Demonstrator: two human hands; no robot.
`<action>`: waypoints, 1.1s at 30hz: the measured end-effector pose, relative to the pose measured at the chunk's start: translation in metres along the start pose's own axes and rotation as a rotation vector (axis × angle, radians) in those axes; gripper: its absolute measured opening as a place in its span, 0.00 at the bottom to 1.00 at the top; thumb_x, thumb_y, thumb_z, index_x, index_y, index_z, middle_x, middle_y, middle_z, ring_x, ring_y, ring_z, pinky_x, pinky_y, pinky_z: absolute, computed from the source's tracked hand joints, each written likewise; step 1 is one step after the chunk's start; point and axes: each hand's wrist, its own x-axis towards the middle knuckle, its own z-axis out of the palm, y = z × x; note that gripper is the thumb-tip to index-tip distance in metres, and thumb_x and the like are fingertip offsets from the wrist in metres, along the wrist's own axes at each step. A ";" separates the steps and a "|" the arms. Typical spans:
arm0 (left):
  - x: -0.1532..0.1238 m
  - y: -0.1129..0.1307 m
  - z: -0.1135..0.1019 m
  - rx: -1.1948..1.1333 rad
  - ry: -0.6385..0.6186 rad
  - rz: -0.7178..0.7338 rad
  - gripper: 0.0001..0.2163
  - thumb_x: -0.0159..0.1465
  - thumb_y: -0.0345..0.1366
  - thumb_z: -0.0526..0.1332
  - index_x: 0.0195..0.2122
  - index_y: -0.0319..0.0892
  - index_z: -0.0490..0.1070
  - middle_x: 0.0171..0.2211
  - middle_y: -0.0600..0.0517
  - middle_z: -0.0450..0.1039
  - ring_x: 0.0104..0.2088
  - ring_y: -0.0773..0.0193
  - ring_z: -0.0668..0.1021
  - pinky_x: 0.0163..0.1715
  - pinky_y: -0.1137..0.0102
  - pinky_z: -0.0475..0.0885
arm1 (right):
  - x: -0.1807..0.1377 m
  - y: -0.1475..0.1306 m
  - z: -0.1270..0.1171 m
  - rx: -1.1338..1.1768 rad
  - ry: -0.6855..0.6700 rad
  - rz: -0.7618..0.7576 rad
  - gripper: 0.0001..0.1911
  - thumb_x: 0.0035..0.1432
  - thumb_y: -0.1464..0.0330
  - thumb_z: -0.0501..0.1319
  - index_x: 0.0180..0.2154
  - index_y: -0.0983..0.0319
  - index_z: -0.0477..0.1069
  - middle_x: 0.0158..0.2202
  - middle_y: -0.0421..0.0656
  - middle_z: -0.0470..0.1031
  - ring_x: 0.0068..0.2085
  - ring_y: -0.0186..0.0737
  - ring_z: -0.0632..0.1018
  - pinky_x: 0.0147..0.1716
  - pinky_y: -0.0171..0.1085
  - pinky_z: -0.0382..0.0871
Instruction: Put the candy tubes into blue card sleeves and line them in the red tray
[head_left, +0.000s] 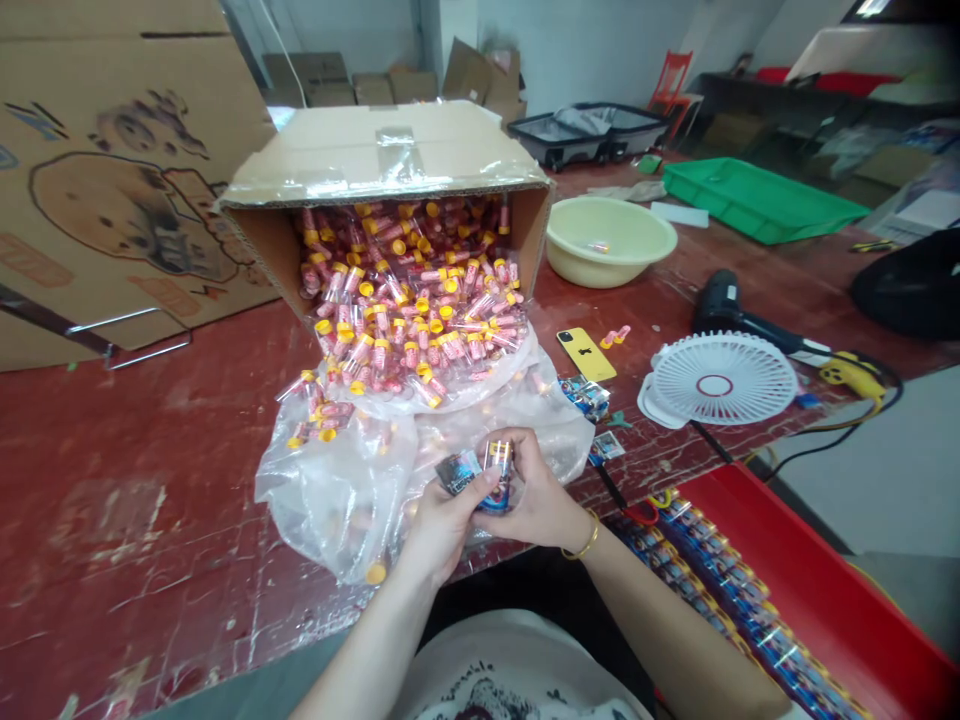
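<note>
My left hand (444, 522) is closed on a few small dark-blue printed sleeves (457, 472), its thumb pressing against a small bottle. That bottle (498, 458) has a blue printed sleeve round its lower part and stands upright in the fingers of my right hand (541, 498). Both hands meet over the front edge of a clear plastic bag (352, 520). Behind them, many small clear bottles with pink contents and yellow caps (420, 330) spill from a cardboard box (382, 150) lying on its side. More printed sleeves (586, 396) lie to the right.
On the red table (150, 470) are a yellow phone (586, 354), a pale yellow basin (611, 240), a white fan (720, 378), a black hair dryer (724, 300) and a green tray (757, 200). A red tray (832, 570) at lower right holds rows of sleeved bottles (735, 590).
</note>
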 end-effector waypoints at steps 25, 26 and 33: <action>0.015 -0.015 0.022 0.326 0.044 -0.206 0.21 0.44 0.38 0.74 0.38 0.39 0.73 0.45 0.46 0.74 0.54 0.42 0.69 0.37 0.65 0.79 | -0.328 0.141 -0.231 -0.860 0.833 1.091 0.31 0.21 0.66 0.71 0.28 0.60 0.55 0.34 0.43 0.61 0.41 0.49 0.66 0.37 0.45 0.64; 0.014 -0.015 0.022 0.320 0.051 -0.197 0.20 0.45 0.39 0.74 0.39 0.39 0.73 0.45 0.46 0.74 0.54 0.42 0.68 0.37 0.65 0.79 | -0.328 0.144 -0.231 -0.861 0.838 1.077 0.31 0.21 0.65 0.72 0.29 0.60 0.56 0.36 0.44 0.61 0.42 0.51 0.67 0.37 0.47 0.64; 0.005 -0.009 0.010 0.253 0.158 -0.206 0.24 0.38 0.37 0.77 0.36 0.37 0.71 0.35 0.51 0.76 0.37 0.57 0.78 0.28 0.73 0.77 | -0.306 0.097 -0.219 -0.829 0.785 0.860 0.30 0.27 0.59 0.68 0.36 0.56 0.60 0.45 0.55 0.65 0.51 0.66 0.67 0.52 0.59 0.58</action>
